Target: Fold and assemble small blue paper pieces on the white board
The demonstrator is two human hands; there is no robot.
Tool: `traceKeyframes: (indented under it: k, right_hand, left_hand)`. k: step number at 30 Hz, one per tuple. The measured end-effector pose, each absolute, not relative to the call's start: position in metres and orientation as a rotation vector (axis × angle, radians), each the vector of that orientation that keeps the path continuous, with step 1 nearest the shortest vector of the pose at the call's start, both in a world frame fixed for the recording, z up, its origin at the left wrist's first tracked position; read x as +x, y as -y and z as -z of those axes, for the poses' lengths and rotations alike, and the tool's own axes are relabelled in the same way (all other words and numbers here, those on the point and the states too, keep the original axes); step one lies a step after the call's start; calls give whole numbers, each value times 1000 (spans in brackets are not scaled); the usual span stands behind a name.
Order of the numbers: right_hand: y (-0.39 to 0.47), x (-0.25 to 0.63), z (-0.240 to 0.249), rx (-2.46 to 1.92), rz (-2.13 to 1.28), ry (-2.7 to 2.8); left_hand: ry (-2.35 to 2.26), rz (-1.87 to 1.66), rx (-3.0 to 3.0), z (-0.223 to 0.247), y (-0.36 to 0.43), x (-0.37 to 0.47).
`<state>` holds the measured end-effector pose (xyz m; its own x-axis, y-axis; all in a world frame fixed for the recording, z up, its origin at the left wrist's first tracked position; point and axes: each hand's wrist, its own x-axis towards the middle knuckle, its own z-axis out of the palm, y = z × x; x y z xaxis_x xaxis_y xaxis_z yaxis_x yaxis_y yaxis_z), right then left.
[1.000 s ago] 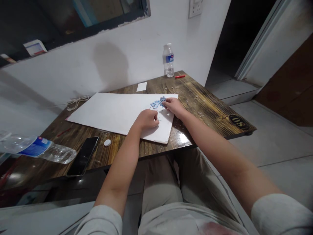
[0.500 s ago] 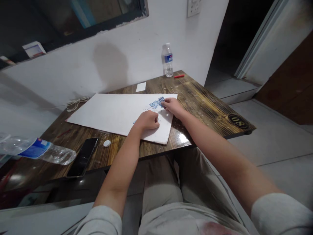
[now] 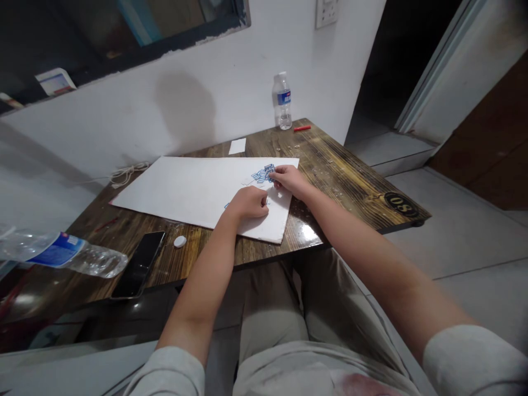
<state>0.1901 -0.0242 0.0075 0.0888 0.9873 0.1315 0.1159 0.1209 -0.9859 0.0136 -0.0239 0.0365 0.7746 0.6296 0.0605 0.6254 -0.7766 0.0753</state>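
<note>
A large white board (image 3: 185, 184) lies flat on the dark wooden table. On its right part are several small blue-and-white pieces (image 3: 259, 176), clustered together. My right hand (image 3: 286, 179) is at the right side of this cluster, thumb and fingers pinched on a blue-patterned piece (image 3: 269, 169). My left hand (image 3: 251, 202) rests closed on the board, nearer to me and left of the right hand; whatever its curled fingers hold, if anything, is hidden. Some blue marks or pieces show beside the left wrist, partly covered.
A clear bottle (image 3: 284, 104) stands at the back near a red pen-like item (image 3: 302, 128). White paper (image 3: 237, 146) lies behind the board, a cable (image 3: 127, 175) at its left. Front left are a lying bottle (image 3: 61, 250), a phone (image 3: 139, 264) and a white cap (image 3: 180, 241).
My right hand has shifted slightly left, and the blue-patterned piece at its fingertips has moved a little left with it. My left hand stays in place.
</note>
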Motion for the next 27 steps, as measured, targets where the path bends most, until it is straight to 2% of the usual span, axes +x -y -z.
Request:
traceKeyframes:
  k: [9,27]
  right_hand:
    - [30,184,-13,-939,-1212,1360]
    - [23,182,-3,-950,-1093,1532]
  left_hand:
    - [-995,-171,2915,-37,24,12]
    - [-963,-170,2886,-39,23,10]
